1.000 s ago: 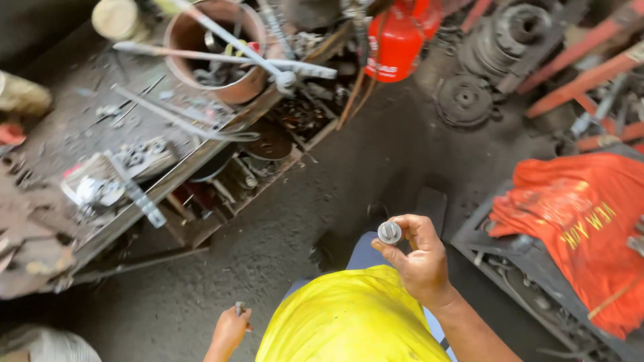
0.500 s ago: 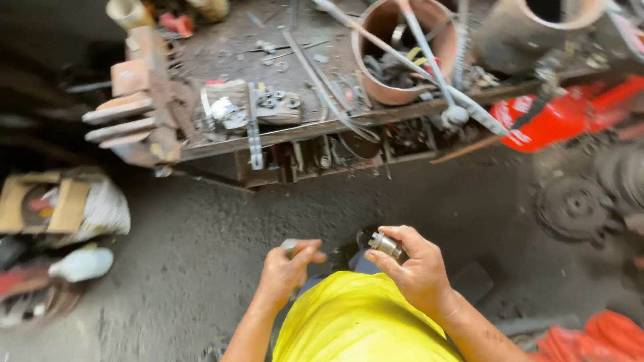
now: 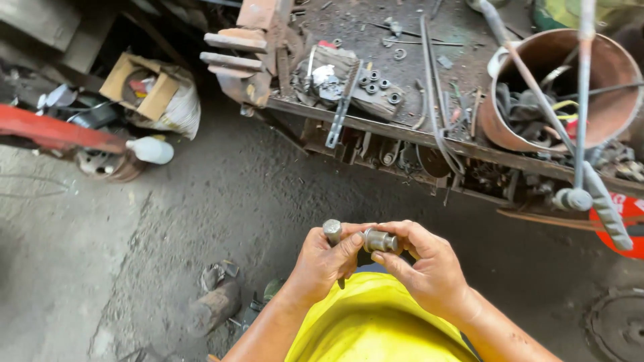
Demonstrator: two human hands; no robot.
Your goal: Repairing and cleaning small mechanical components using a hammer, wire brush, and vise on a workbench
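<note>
The two hands are together now, low in the middle of the view, where a second ago the right hand was holding its piece up alone and the left hand hung low by the yellow shirt. The left hand (image 3: 327, 258) pinches a short grey metal bolt with a flat head (image 3: 332, 230) between thumb and fingers, head up. The right hand (image 3: 429, 265) curls its fingers around a stubby silvery metal cylinder with a collar (image 3: 380, 240), its end turned toward the bolt. The two parts sit just beside each other, nearly touching; whether they meet yet I cannot tell. It reads as two pieces being brought together for a fit.

The view has also swung: the cluttered dark metal workbench (image 3: 402, 127) now fills the top of the picture.

On to the containers. At the right, a big rusty round metal tub (image 3: 607, 117) stands on the bench, holding dark tangled scraps, something yellow and something red, with long grey metal rods (image 3: 582, 94) leaning out of it. On the bench, a group of small grey ring-shaped nuts (image 3: 376, 82) lies on a flat grey piece. On the left of the floor, an open brown cardboard box (image 3: 144, 84) sits on a white sack, holding small mixed items too small to tell. A white plastic bottle (image 3: 151, 150) lies near it.
</note>
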